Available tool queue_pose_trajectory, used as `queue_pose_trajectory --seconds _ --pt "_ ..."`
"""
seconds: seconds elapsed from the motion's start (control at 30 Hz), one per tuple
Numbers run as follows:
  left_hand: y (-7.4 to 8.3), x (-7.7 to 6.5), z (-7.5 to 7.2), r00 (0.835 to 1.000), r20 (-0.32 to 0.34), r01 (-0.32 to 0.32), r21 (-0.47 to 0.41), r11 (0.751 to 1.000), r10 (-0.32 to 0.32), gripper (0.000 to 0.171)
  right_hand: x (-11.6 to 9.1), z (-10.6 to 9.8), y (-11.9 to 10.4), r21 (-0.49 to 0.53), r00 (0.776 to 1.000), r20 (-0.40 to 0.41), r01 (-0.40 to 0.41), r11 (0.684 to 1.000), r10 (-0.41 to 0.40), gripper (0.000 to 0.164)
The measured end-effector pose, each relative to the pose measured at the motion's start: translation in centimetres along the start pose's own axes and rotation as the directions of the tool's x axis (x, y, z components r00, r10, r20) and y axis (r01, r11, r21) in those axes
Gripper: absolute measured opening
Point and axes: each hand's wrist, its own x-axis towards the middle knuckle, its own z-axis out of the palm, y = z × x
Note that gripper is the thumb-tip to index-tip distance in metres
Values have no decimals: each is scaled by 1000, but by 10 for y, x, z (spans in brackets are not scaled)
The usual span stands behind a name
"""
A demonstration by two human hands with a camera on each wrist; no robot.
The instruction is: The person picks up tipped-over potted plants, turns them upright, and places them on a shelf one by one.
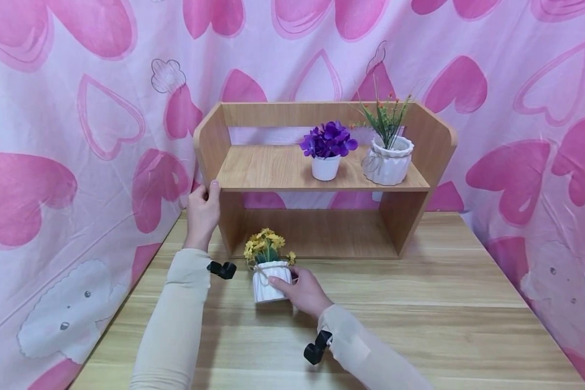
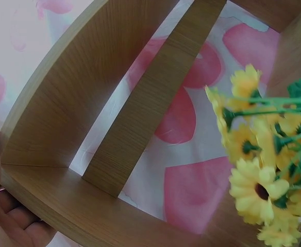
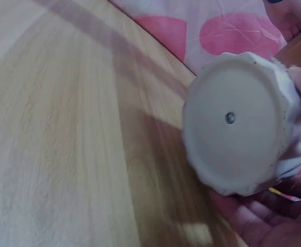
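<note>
My right hand (image 1: 309, 291) holds a white ribbed flowerpot (image 1: 269, 286) by its side, with yellow artificial flowers (image 1: 263, 244) and twine round its rim. The right wrist view shows the pot's round underside (image 3: 233, 139), with a small hole, lifted off the table. With my left hand (image 1: 203, 214) I grip the wooden shelf (image 1: 263, 165) at its left front corner. In the left wrist view the fingers (image 2: 24, 221) curl beneath the board. On the upper board stand a purple-flowered white pot (image 1: 325, 168) and a white pot with grassy leaves and orange blooms (image 1: 389, 162).
Behind the held flowers is the shelf's lower level (image 1: 317, 233). The shelf stands at the back of a wooden table (image 1: 419, 309). A pink heart-patterned curtain (image 1: 112, 135) hangs behind and on both sides. Each wrist wears a black camera mount (image 1: 318, 347).
</note>
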Motion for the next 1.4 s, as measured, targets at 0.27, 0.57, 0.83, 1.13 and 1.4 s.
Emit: queue_pose_trajectory --seconds 0.27,0.57,0.83,1.13,1.4 --pt "1 0 0 1000 5 7 -2 1000 -7 57 -4 0 11 -6 995 -50 88 996 -88 85" --pt "2 -2 1 1000 -3 2 2 1000 -2 57 -11 -1 27 -64 966 -72 244 968 -248 83" --pt "2 -2 3 1000 -6 3 7 1000 -3 56 -11 -1 37 -59 955 -69 286 956 -290 87" --pt "2 1 3 1000 -9 11 15 1000 -11 57 -8 -4 45 36 939 -18 343 939 -342 89" --pt "3 0 2 1000 -3 20 5 1000 -19 56 -7 -8 51 -13 923 44 383 924 -382 89"
